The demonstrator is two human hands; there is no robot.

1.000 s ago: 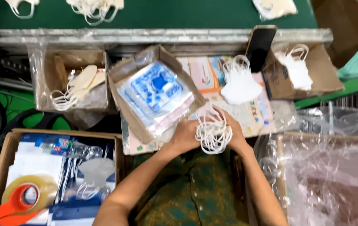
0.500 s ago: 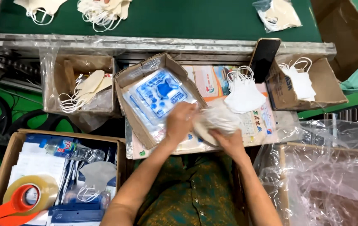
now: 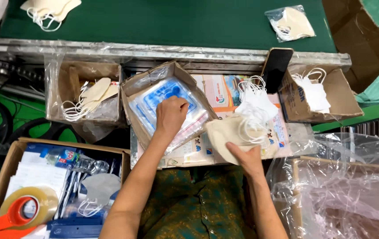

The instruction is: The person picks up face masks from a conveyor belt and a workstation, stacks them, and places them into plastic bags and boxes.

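Meanwhile right hand (image 3: 244,157) grips cream mask (image 3: 227,135); left hand (image 3: 170,116) touches bags (image 3: 165,99).

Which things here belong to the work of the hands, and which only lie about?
In use:
left hand on the plastic bags in the open box
right hand holding a cream mask

Lying about:
phone
tape roll
water bottle
bagged mask on the green belt
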